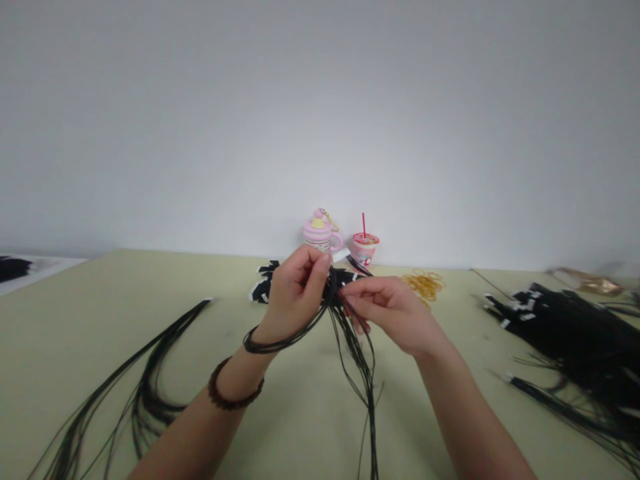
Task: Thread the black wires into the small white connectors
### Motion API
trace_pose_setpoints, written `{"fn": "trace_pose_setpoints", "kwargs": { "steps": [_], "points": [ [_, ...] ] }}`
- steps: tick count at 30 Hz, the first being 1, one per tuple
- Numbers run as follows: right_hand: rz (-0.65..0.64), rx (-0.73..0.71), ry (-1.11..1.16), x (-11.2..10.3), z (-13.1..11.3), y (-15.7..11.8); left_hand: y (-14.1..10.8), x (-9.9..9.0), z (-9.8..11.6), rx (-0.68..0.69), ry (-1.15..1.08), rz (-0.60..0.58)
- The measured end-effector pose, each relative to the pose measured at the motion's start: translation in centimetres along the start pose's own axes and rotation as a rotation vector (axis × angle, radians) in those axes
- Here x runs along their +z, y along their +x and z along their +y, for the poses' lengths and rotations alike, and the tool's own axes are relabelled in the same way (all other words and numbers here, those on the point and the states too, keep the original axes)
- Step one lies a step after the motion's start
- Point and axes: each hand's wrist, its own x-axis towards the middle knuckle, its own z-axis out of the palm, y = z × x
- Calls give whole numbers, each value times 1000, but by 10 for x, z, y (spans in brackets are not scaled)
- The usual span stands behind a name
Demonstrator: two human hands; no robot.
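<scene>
In the middle of the view my left hand (300,283) is closed on a bundle of thin black cables (356,340), thumb and forefinger pinching near its upper end. A loop of the cables hangs below that hand, across the wrist. My right hand (387,307) pinches the same bundle from the right side, its fingertips close to the left thumb. The loose cable ends hang down toward the front of the table. A white connector (341,255) shows just above the hands. Part of the bundle is hidden behind my fingers.
Behind my hands lie bundled black cables with white ends (261,291). A pink toy mug (319,233) and a small cup with a red straw (365,250) stand by the wall. Yellow rubber bands (425,285) lie right of them. More cables rest left (165,340) and in a pile right (565,327).
</scene>
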Motion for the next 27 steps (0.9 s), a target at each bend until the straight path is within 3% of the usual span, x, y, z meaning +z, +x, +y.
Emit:
{"fn": "trace_pose_setpoints", "kwargs": {
  "steps": [5, 17, 27],
  "points": [
    [35, 64, 133, 2, 7, 4, -1, 1, 1, -23, -4, -8],
    [51, -47, -32, 3, -1, -2, -1, 2, -1, 32, -64, -14],
    [223, -272, -679, 8, -14, -14, -1, 3, -3, -62, -147, -37]
  ]
}}
